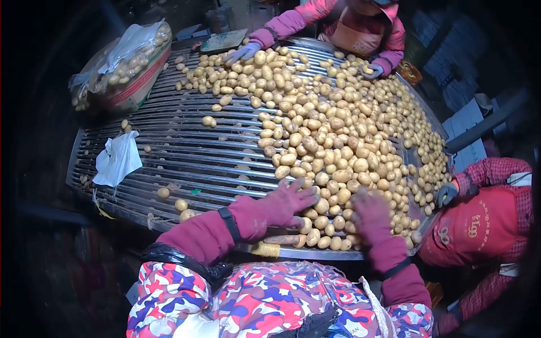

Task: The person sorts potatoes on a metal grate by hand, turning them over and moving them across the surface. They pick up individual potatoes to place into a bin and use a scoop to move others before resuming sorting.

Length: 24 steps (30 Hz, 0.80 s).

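Observation:
Many potatoes [332, 135] lie piled on a slatted metal table [186, 135]. At the near edge of the pile, my left hand [284, 204], in a purplish glove, has its fingers spread against the potatoes, with nothing held in it. To its right my right hand [369, 208], gloved alike, is over the pile; it is blurred by motion and its fingers cannot be made out. Just below my left hand, a wooden-looking handle [282, 240] rests at the table's near edge.
A filled sack [127, 73] leans at the far left, and a white cloth [117, 159] lies on the slats. One co-worker [360, 34] reaches in from the far side; another [479, 219] stands at the right edge. A flat green board [224, 41] lies at the back.

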Each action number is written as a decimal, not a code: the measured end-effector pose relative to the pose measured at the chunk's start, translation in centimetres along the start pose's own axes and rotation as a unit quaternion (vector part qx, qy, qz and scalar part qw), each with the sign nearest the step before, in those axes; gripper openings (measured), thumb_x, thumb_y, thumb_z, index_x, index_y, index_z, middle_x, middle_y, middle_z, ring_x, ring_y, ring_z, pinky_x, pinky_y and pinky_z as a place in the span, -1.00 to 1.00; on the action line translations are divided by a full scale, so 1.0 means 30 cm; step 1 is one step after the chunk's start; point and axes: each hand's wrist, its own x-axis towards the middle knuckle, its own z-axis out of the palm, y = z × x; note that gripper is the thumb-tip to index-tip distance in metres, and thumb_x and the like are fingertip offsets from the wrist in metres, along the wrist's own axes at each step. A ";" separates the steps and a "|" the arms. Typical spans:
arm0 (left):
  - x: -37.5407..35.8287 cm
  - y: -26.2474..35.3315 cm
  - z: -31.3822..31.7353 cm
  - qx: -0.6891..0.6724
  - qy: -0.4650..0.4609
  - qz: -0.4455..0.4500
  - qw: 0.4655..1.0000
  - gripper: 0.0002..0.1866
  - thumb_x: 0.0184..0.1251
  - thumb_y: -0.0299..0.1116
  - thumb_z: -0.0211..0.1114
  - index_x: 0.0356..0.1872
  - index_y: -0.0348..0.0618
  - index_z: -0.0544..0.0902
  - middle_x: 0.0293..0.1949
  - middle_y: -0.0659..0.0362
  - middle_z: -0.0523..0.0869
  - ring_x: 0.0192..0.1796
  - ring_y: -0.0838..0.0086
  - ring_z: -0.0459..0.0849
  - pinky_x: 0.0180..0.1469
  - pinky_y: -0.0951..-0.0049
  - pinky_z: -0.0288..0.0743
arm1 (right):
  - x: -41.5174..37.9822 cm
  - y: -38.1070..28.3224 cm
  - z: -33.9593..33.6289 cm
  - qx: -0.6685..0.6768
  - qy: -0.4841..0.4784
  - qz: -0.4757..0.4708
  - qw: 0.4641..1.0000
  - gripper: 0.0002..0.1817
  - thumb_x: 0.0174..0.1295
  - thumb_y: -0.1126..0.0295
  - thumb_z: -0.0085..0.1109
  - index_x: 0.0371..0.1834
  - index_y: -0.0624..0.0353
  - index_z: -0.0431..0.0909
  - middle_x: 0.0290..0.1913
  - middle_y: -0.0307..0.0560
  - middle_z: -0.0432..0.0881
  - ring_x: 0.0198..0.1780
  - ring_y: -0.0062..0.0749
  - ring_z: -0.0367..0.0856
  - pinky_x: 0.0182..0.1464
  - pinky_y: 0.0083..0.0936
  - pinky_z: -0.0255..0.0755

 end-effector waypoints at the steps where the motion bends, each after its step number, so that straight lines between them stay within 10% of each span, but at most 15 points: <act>1: -0.011 0.003 0.008 -0.031 0.041 0.027 0.998 -0.10 0.24 0.11 0.33 0.56 0.01 0.23 0.58 0.03 0.22 0.60 0.00 0.13 0.49 -0.28 0.09 | 0.005 0.076 0.038 -0.015 0.023 0.066 0.997 -0.43 0.18 0.15 0.29 0.28 0.04 0.54 0.41 -0.05 0.45 0.44 0.04 0.34 0.40 -0.04 0.24; 5: -0.103 -0.049 -0.044 -0.109 0.181 0.032 0.977 -0.18 0.22 -0.06 0.38 0.50 -0.09 0.32 0.51 -0.04 0.33 0.55 0.02 0.24 0.58 0.02 0.07 | 0.063 0.240 0.032 0.005 0.003 0.202 0.979 -0.37 0.27 0.14 0.27 0.40 0.06 0.41 0.43 0.07 0.39 0.47 0.06 0.29 0.43 -0.02 0.25; 8: -0.193 -0.195 -0.050 -0.092 0.256 -0.065 0.960 -0.21 0.22 -0.08 0.40 0.45 -0.15 0.38 0.43 -0.10 0.43 0.52 0.02 0.31 0.59 0.09 0.09 | 0.149 0.159 0.027 0.092 0.133 0.073 0.984 -0.37 0.24 0.21 0.30 0.39 0.06 0.42 0.34 0.11 0.49 0.37 0.06 0.43 0.37 -0.08 0.35; 12: -0.274 -0.357 -0.033 -0.063 0.215 -0.189 0.956 -0.20 0.23 -0.06 0.39 0.48 -0.10 0.36 0.44 -0.09 0.41 0.53 0.02 0.29 0.58 0.12 0.11 | 0.369 -0.037 -0.055 0.163 0.089 0.041 0.982 -0.45 0.27 0.29 0.28 0.36 -0.03 0.47 0.21 0.08 0.60 0.23 0.03 0.56 0.28 -0.16 0.46; 24: 0.167 -0.526 -0.143 -0.012 0.243 -0.155 0.958 -0.35 0.26 -0.15 0.34 0.39 -0.01 0.46 0.36 0.06 0.49 0.42 0.10 0.40 0.45 0.09 0.26 | 0.771 -0.056 0.157 0.125 0.108 -0.022 0.986 -0.47 0.13 0.36 0.33 0.24 -0.23 0.54 0.15 -0.20 0.59 0.15 -0.18 0.56 0.11 -0.27 0.53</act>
